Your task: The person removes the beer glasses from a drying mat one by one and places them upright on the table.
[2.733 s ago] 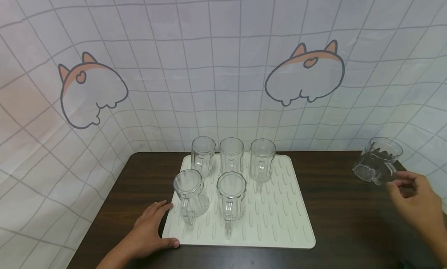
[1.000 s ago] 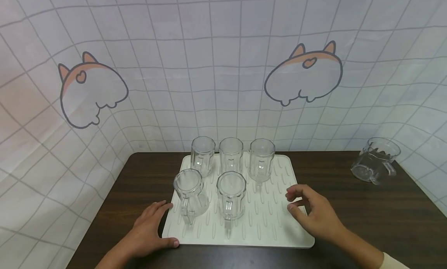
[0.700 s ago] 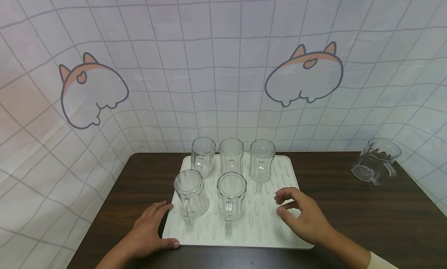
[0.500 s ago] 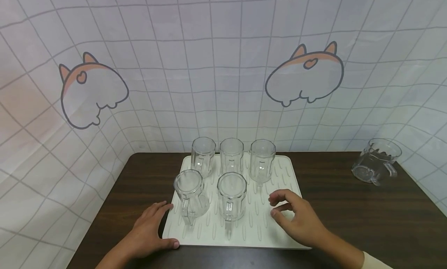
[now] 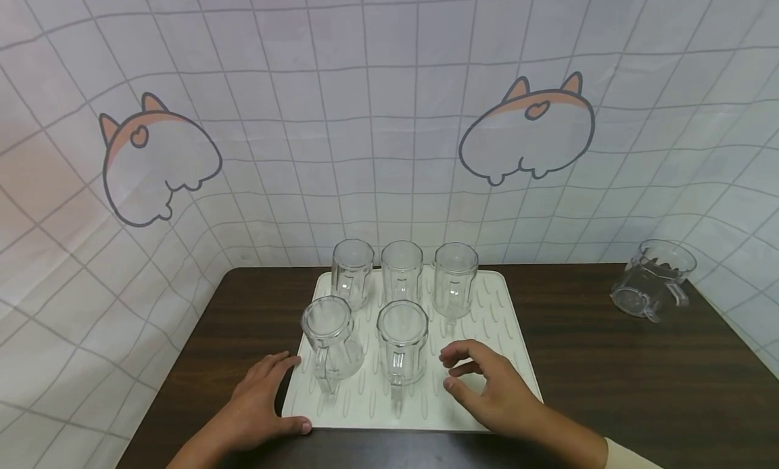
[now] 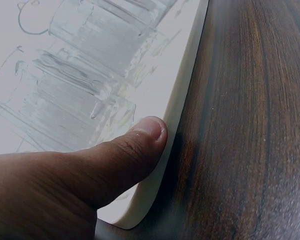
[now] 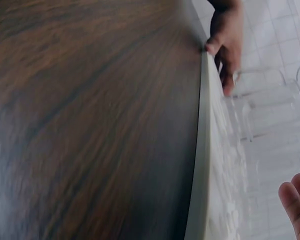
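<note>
Several clear glass mugs stand on a white ridged drying mat (image 5: pixel 462 405), seemingly upside down. Three make a back row, including the back right mug (image 5: pixel 455 280); the front left mug (image 5: pixel 331 337) and front middle mug (image 5: pixel 404 340) have handles toward me. My left hand (image 5: pixel 258 401) rests at the mat's front left corner, fingers spread, its thumb (image 6: pixel 145 135) lying on the front edge in the left wrist view. Over the mat, just right of the front middle mug, my right hand (image 5: pixel 493 388) holds nothing, its fingers loosely bent. A gap separates its fingertips from that mug.
Another glass mug (image 5: pixel 651 283) stands on the dark wood table (image 5: pixel 608 361) at the far right, handle to the right. Behind the table hangs a white grid-patterned curtain (image 5: pixel 389 117) with cartoon animals, which also runs along both sides.
My right hand has left the far right mug's handle and travelled left across the table to the front middle mug. That far mug has barely shifted. My left hand has stayed in place.
</note>
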The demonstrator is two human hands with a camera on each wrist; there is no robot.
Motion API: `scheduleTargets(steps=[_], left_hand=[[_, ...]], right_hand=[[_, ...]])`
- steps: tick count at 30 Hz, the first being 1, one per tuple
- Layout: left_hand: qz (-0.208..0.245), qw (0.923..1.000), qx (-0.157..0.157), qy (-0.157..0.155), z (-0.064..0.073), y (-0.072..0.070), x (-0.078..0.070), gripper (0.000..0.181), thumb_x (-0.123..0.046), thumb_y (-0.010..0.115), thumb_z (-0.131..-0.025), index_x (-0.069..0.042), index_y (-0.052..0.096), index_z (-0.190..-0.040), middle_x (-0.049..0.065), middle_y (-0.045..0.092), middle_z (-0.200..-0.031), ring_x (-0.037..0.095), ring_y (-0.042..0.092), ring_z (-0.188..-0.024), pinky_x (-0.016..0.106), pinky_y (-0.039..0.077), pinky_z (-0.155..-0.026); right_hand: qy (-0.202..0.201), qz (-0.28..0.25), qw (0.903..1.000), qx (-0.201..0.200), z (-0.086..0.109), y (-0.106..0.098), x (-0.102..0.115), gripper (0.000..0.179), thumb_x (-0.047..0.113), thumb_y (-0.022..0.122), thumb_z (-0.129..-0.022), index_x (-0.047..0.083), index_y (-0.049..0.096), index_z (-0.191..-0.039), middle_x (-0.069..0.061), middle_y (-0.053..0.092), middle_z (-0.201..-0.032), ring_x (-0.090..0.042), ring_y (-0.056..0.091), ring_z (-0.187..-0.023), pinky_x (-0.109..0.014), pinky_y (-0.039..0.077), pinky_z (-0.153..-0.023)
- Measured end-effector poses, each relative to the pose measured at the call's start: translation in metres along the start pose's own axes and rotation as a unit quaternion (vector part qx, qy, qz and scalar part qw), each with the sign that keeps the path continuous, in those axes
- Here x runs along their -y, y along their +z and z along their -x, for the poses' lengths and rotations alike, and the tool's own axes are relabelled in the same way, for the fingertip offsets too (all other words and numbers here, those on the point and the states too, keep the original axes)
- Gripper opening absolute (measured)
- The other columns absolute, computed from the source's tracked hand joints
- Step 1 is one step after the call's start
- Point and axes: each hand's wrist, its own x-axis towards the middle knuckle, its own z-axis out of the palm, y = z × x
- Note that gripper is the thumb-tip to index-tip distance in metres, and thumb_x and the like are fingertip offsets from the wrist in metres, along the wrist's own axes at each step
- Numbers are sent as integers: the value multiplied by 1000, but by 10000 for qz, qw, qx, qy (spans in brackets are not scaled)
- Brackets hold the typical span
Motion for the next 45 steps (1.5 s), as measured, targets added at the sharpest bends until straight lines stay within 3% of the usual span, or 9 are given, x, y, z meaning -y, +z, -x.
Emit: scheduleTargets(steps=[15,24,37,45], left_hand=[[16,10000,-45,50,0,1,1,111,-68,88,-62,-11,48,-149,22,41,-153,54,34,-140,75,34,-100],[9,10000,-45,66,0,1,0,111,-67,89,-62,-11,48,-149,22,41,-153,53,35,-140,76,34,-99],[17,10000,-3,33,-1,0,-2,112,-67,89,-61,-11,48,-149,22,40,-154,54,35,-139,76,34,-99],[-33,10000,-6,48,0,0,-2,111,-67,89,-62,-12,48,-149,23,40,-153,54,36,-139,76,35,-97]], right_hand=[[-160,-410,9988,226,-2,25,3,39,-7,71,-91,6,57,-124,-6,64,-114,-25,67,-101,-34,60,-80],[112,-632,9970,429,-5,36,7,34,-1,71,-94,7,58,-125,-12,66,-116,-29,69,-101,-32,59,-82],[5,-250,9990,383,-8,54,8,30,3,74,-94,8,58,-120,-8,67,-112,-21,72,-95,-30,59,-80],[289,-81,9992,277,-9,64,6,31,4,78,-91,11,59,-114,-1,66,-106,-11,71,-90,-31,59,-77]])
